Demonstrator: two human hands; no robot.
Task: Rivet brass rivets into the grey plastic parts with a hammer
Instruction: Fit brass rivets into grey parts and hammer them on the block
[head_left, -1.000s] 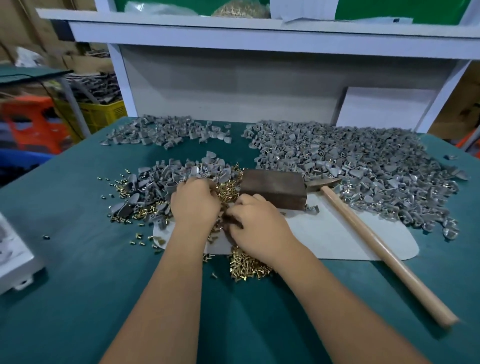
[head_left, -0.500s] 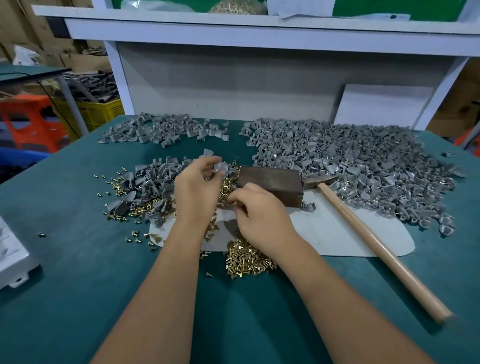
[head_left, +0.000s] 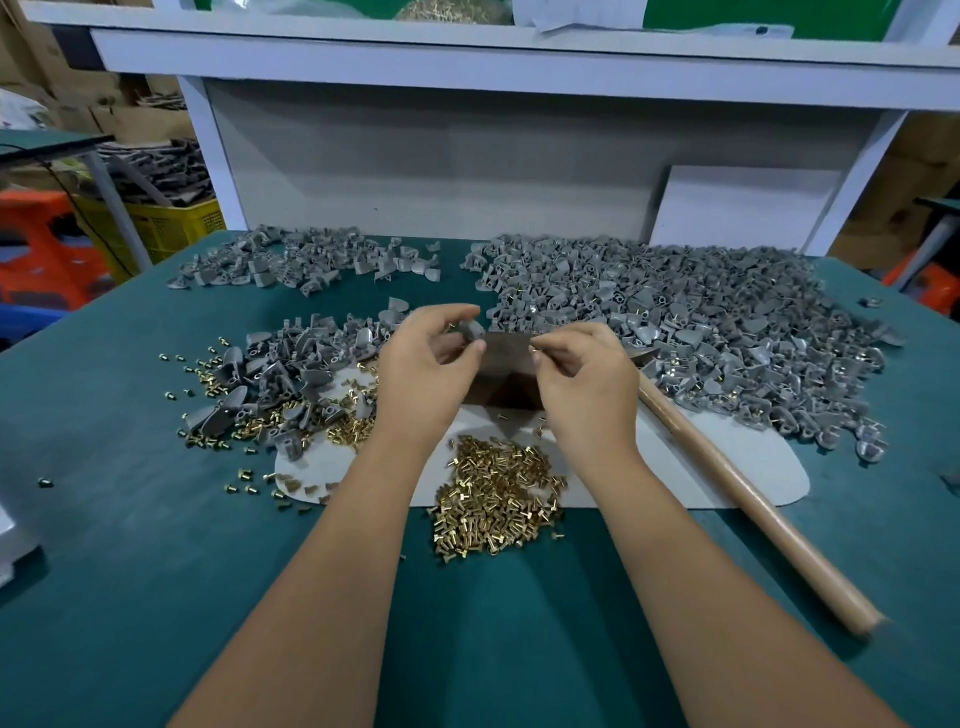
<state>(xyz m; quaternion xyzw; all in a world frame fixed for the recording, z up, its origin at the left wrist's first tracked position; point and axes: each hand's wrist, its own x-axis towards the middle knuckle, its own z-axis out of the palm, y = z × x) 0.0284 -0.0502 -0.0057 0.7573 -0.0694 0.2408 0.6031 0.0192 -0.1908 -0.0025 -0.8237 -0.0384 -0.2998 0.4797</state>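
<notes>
Landmark = dark metal block (head_left: 506, 371) sitting on the pale mat (head_left: 727, 467), mid-table. Left hand (head_left: 423, 374) is raised just left of the block's top edge, thumb and fingers curled in, pinching one grey plastic part (head_left: 471, 329) at the fingertips. Right hand (head_left: 587, 384) is raised over the block's right side, thumb and forefinger pressed together on something tiny at the tip, looks like a brass rivet (head_left: 535, 349), too small to confirm; other fingers curled. The two pinch points are close together above the block, not touching. Hammer (head_left: 748, 499) lies flat right of the block, head next to the block and mostly hidden behind the right hand, wooden handle running toward the near right of the green table (head_left: 130, 545). Loose rivet heap (head_left: 493, 499) directly in front of the block, straddling the mat's near edge. Mixed parts and rivets pile (head_left: 291, 384) left of the block. Big grey parts pile (head_left: 701, 332) right and behind the block, some showing brass pins. Smaller grey pile (head_left: 311, 260) behind-left, near the white shelf frame (head_left: 467, 67).
</notes>
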